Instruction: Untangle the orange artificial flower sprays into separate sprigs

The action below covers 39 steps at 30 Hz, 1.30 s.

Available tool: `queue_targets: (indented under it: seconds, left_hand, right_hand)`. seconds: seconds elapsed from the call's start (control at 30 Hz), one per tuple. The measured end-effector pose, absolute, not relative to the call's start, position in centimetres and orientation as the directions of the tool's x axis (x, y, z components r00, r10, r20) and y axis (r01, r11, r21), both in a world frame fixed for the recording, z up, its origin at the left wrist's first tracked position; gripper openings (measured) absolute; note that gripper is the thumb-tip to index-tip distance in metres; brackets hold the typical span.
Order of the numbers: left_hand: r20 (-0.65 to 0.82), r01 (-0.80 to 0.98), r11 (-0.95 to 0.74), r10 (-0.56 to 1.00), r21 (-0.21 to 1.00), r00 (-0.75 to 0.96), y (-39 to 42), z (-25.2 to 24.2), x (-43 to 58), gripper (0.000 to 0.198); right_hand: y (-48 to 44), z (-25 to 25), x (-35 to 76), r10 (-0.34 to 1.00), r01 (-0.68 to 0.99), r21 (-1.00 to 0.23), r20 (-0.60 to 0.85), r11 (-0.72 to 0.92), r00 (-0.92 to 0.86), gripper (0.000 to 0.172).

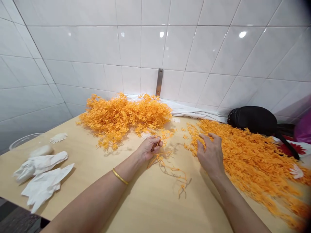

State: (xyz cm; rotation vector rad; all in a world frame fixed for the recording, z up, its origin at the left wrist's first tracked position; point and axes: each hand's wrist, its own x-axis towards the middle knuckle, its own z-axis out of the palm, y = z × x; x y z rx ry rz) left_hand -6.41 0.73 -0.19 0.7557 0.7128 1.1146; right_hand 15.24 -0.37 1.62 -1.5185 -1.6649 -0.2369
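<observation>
My left hand (pixel 151 148) is closed around the thin stems of an orange plastic flower sprig (pixel 168 163). Its stems trail below the fist over the table, and small blossoms show above the fingers. A gold bangle (pixel 120 176) circles that wrist. To the right, my right hand (pixel 211 153) hovers with fingers apart at the edge of a spread heap of loose orange blossoms (pixel 252 158); I see nothing held in it. Beyond my left hand stands a tall tangled pile of orange flower sprigs (pixel 126 115). A white petal piece (pixel 145 135) lies just behind the left hand.
Crumpled white tissues (pixel 47 184) and another white petal piece (pixel 58 138) lie at the left of the table (pixel 92 176). A black bag (pixel 254 119) sits behind the loose blossoms. A white cloth (pixel 191 110) runs along the tiled wall (pixel 131 42), which closes off the back.
</observation>
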Motion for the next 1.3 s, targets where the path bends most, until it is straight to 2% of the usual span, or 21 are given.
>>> queue_targets:
  seconds: [0.07,0.17,0.27,0.33,0.4,0.47,0.57,0.73,1.03,1.17,1.23,1.3]
  left_hand:
    - [-0.118,-0.536,0.253,0.955,0.805,0.273,0.8,-0.3,-6.4,0.013]
    - [-0.130,-0.545,0.260,0.955,0.797,0.265,0.7,-0.2,-6.1,0.014]
    - [-0.134,-0.528,0.275,0.947,0.803,0.290,0.3,0.1,-5.6,0.015]
    - [-0.125,-0.512,0.288,0.936,0.809,0.329,0.0,0.3,-5.3,0.015]
    - [-0.127,-0.493,0.307,0.922,0.814,0.365,-0.3,0.5,-5.0,0.015]
    - [-0.139,-0.477,0.326,0.912,0.816,0.386,-0.4,0.5,-4.9,0.015]
    - [-0.141,-0.488,0.326,0.915,0.810,0.377,-0.3,0.2,-4.7,0.016]
    - [-0.207,-0.497,0.306,0.947,0.812,0.244,-0.1,-0.2,-4.3,0.012]
    - [-0.286,-0.529,0.322,0.946,0.785,0.152,-0.3,0.6,-4.2,0.016]
    - [-0.269,-0.463,0.205,0.960,0.862,-0.075,0.1,0.2,-4.3,0.008]
    - [-0.176,-0.338,0.081,0.950,0.937,-0.259,0.1,0.1,-4.4,0.010]
    - [-0.006,-0.137,-0.054,0.914,0.989,-0.405,-0.2,0.3,-4.4,0.015]
  right_hand:
    - [-0.7,1.8,14.7,0.742,0.860,-0.403,0.669,0.313,0.044,0.025]
    - [-1.3,1.9,13.6,0.881,0.703,-0.617,0.472,0.353,-0.028,0.028]
    - [-1.8,1.6,12.1,0.968,0.461,-0.852,0.218,0.249,-0.121,0.034]
    - [-2.0,1.4,11.2,0.974,0.309,-0.938,0.095,0.157,-0.207,0.037]
    - [-2.1,1.3,10.5,0.959,0.189,-0.978,0.036,0.092,-0.281,0.036]
    - [-2.2,1.2,10.2,0.953,0.105,-0.993,0.026,0.060,-0.301,0.032]
    - [-2.2,1.2,10.2,0.972,0.027,-1.000,0.010,0.017,-0.237,0.026]
    - [-1.9,1.2,10.5,0.985,-0.060,-0.998,0.012,0.002,-0.170,0.025]
    - [-1.4,1.0,11.4,0.991,-0.028,-0.991,0.132,0.131,-0.028,0.021]
    - [-1.0,0.8,11.9,0.991,-0.046,-0.991,0.123,0.125,0.044,0.023]
    - [-0.9,0.6,11.8,0.992,-0.068,-0.990,0.119,0.121,0.031,0.024]
    - [-0.8,0.5,11.6,0.993,-0.084,-0.989,0.119,0.119,0.013,0.024]
